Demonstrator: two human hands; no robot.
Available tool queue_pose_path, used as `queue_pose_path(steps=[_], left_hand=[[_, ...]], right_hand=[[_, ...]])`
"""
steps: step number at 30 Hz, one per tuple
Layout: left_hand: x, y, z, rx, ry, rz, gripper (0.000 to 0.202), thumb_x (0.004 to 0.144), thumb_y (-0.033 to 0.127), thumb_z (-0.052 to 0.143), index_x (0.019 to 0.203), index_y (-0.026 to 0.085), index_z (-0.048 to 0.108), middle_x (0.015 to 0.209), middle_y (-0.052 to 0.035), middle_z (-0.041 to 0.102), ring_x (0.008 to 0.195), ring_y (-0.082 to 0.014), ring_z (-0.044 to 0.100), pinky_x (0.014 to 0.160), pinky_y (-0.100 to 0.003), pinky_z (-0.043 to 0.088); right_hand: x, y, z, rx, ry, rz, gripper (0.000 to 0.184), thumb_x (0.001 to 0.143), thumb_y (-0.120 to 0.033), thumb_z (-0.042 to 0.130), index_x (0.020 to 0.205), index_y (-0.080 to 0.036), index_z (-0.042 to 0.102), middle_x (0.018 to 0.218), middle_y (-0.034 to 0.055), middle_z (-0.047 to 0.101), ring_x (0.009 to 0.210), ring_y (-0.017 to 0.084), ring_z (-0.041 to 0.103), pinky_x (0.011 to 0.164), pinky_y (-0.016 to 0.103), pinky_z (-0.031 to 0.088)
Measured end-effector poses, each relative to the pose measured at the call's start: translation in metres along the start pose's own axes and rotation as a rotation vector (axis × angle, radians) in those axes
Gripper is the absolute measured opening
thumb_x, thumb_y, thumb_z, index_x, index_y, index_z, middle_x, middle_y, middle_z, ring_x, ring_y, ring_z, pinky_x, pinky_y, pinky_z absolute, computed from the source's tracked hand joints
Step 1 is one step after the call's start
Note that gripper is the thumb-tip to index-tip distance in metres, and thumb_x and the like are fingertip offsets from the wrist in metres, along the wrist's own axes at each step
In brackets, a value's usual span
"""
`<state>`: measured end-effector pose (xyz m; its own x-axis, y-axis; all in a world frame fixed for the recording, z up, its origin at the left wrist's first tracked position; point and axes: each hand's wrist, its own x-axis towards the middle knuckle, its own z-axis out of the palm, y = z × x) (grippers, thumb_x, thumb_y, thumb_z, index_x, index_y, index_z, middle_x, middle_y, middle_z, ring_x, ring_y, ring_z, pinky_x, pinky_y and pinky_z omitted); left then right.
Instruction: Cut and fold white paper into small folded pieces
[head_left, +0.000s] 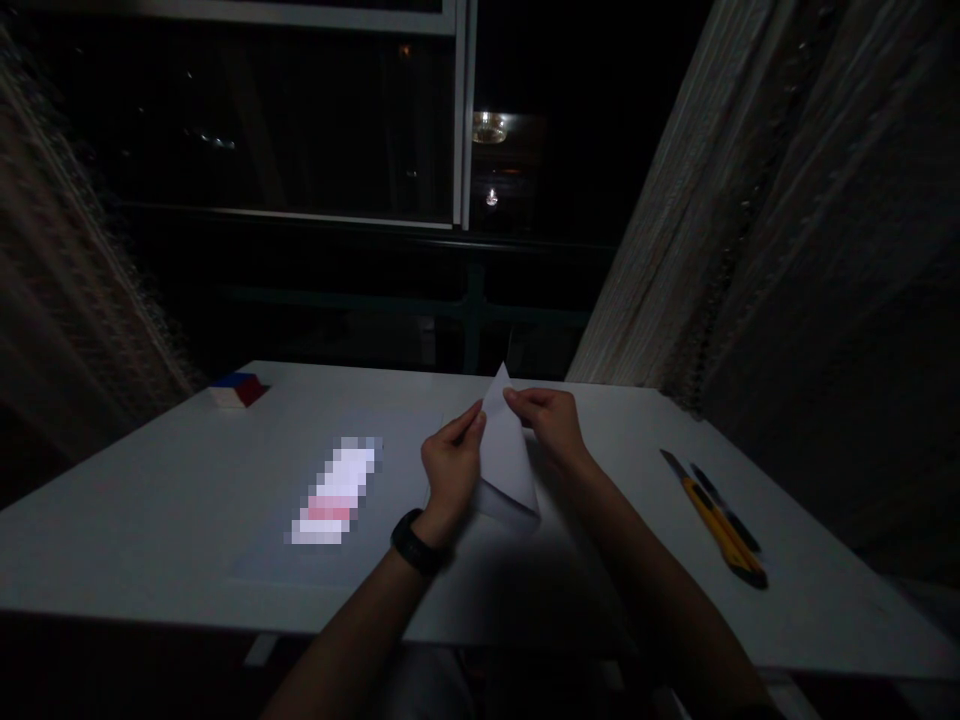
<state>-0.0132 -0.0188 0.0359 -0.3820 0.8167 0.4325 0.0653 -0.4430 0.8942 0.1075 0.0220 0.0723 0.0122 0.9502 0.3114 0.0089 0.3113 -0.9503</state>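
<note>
Pinching the folded white paper [504, 450] from both sides in the head view, the left hand [454, 455] and right hand [553, 418] held it with closed fingers over the bench [150, 520], between a glowing pixelated rectangle [337, 490] and a yellow cutter [714, 522].

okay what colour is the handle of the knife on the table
The knife handle is yellow and black, in the head view.

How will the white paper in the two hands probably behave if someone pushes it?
The white paper is probably light: the left hand and right hand merely pinch it. Its lower part likely bends easily, since that edge looks curved. The pointed top may be stiffer, as it juts out straight.
</note>
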Motion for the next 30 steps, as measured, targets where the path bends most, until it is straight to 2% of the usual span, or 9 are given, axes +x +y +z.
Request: queue_pose_path(steps=[6, 9, 14, 17, 20, 24, 26, 30], left_hand=[[0.001, -0.002, 0.001, -0.023, -0.01, -0.018, 0.03, 0.073, 0.031, 0.063, 0.099, 0.017, 0.067, 0.099, -0.0068, 0.068, 0.092, -0.0214, 0.063, 0.086, -0.035, 0.047], [0.001, -0.002, 0.001, -0.023, -0.017, -0.03, 0.03, 0.072, 0.031, 0.063, 0.098, 0.018, 0.067, 0.099, -0.0071, 0.068, 0.092, -0.0215, 0.063, 0.085, -0.035, 0.047], [0.003, -0.002, 0.0, -0.067, -0.02, -0.12, 0.032, 0.068, 0.031, 0.067, 0.095, 0.015, 0.068, 0.093, -0.0084, 0.069, 0.087, -0.0216, 0.064, 0.081, -0.034, 0.049], [0.009, 0.002, -0.003, -0.167, -0.125, -0.259, 0.034, 0.064, 0.03, 0.071, 0.093, 0.013, 0.069, 0.086, -0.0095, 0.07, 0.08, -0.0212, 0.065, 0.074, -0.032, 0.05], [0.019, 0.009, -0.007, -0.296, -0.293, -0.393, 0.037, 0.063, 0.033, 0.072, 0.092, 0.01, 0.069, 0.083, -0.012, 0.07, 0.075, -0.0206, 0.065, 0.069, -0.03, 0.05], [0.034, 0.016, -0.006, -0.312, -0.458, -0.467, 0.035, 0.063, 0.039, 0.071, 0.08, 0.008, 0.07, 0.077, -0.0127, 0.069, 0.064, -0.0176, 0.063, 0.056, -0.025, 0.048], [0.039, 0.017, -0.003, -0.307, -0.453, -0.474, 0.032, 0.061, 0.038, 0.072, 0.073, 0.008, 0.07, 0.072, -0.0116, 0.068, 0.058, -0.0156, 0.061, 0.052, -0.024, 0.046], [0.043, 0.013, 0.002, -0.278, -0.325, -0.455, 0.023, 0.057, 0.03, 0.073, 0.063, 0.008, 0.069, 0.064, -0.0097, 0.067, 0.052, -0.0143, 0.058, 0.047, -0.023, 0.043]], right_hand=[[0.0, 0.003, -0.001, -0.105, 0.029, -0.033, 0.033, 0.062, -0.045, 0.066, 0.058, -0.013, 0.066, 0.054, 0.0031, 0.063, 0.05, 0.015, 0.054, 0.048, 0.025, 0.039], [-0.001, 0.003, -0.002, -0.105, 0.027, -0.04, 0.032, 0.062, -0.044, 0.065, 0.058, -0.012, 0.066, 0.054, 0.0033, 0.063, 0.05, 0.015, 0.054, 0.049, 0.025, 0.039], [-0.003, 0.003, -0.006, -0.105, 0.016, -0.013, 0.031, 0.061, -0.043, 0.066, 0.057, -0.013, 0.067, 0.053, 0.0033, 0.062, 0.05, 0.015, 0.053, 0.049, 0.025, 0.039], [-0.002, 0.002, -0.012, -0.089, 0.004, 0.015, 0.03, 0.058, -0.042, 0.068, 0.054, -0.013, 0.066, 0.051, 0.0023, 0.06, 0.047, 0.013, 0.051, 0.048, 0.025, 0.037], [-0.001, 0.002, -0.018, -0.069, -0.05, 0.06, 0.03, 0.056, -0.042, 0.069, 0.049, -0.013, 0.063, 0.046, 0.0005, 0.056, 0.043, 0.011, 0.046, 0.045, 0.024, 0.033], [-0.006, 0.006, -0.019, -0.096, -0.181, 0.103, 0.03, 0.055, -0.04, 0.069, 0.046, -0.013, 0.061, 0.04, -0.0026, 0.049, 0.04, 0.008, 0.037, 0.043, 0.023, 0.027], [-0.009, 0.007, -0.016, -0.102, -0.24, 0.117, 0.029, 0.055, -0.039, 0.07, 0.047, -0.012, 0.062, 0.04, -0.0034, 0.048, 0.041, 0.007, 0.037, 0.044, 0.023, 0.027], [-0.014, 0.006, -0.011, -0.077, -0.294, 0.135, 0.029, 0.054, -0.04, 0.071, 0.049, -0.012, 0.063, 0.042, -0.0033, 0.048, 0.044, 0.007, 0.037, 0.046, 0.023, 0.027]])
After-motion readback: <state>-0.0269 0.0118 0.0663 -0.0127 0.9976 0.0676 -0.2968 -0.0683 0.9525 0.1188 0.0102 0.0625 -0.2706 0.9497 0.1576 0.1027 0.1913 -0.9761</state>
